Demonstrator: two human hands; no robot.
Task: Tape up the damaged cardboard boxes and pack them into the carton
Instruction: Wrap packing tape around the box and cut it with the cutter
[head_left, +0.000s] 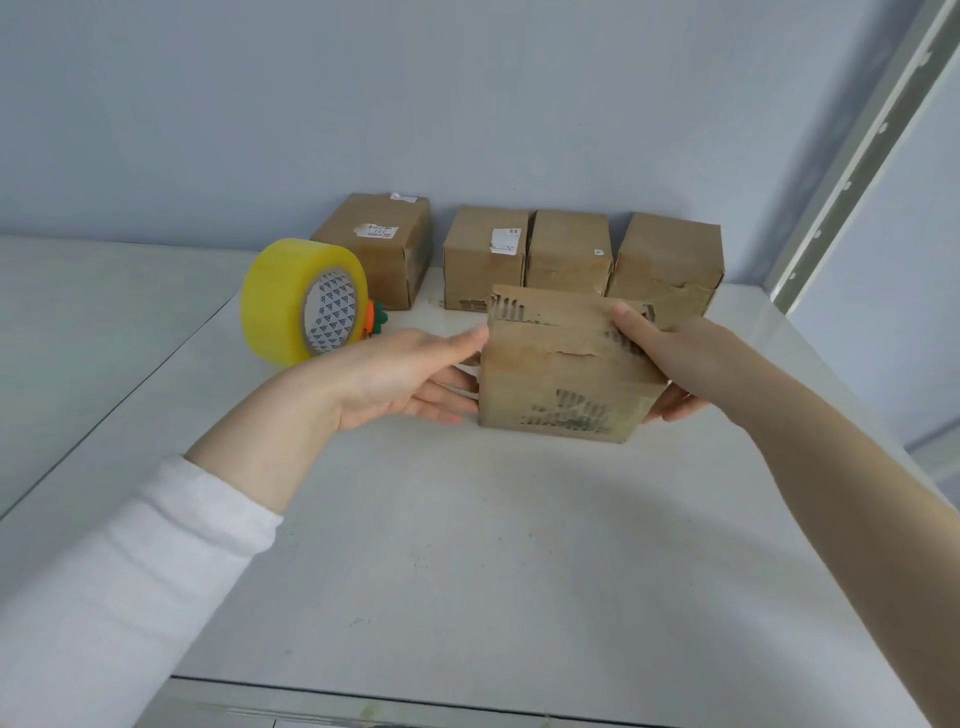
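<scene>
The damaged box (563, 374) stands on the white table (467, 545) in the middle of the frame, between the two hands, and its long axis runs from left to right. The right hand (670, 358) grips its right end, with the thumb on the top flap and the fingers curled under the lower edge. The left hand (410, 379) touches the left end with nearly straight fingers and does not close around it.

The tape roll (304, 304) stands on its edge at the upper left of the box, just beyond the left hand, so I judge this hand is the nearer one to take it.

The box looks much worn: the top flap is torn, the paper skin is peeled and the ribs show. Four other boxes (569, 249) stand in a row behind it. The carton is not in view.
</scene>
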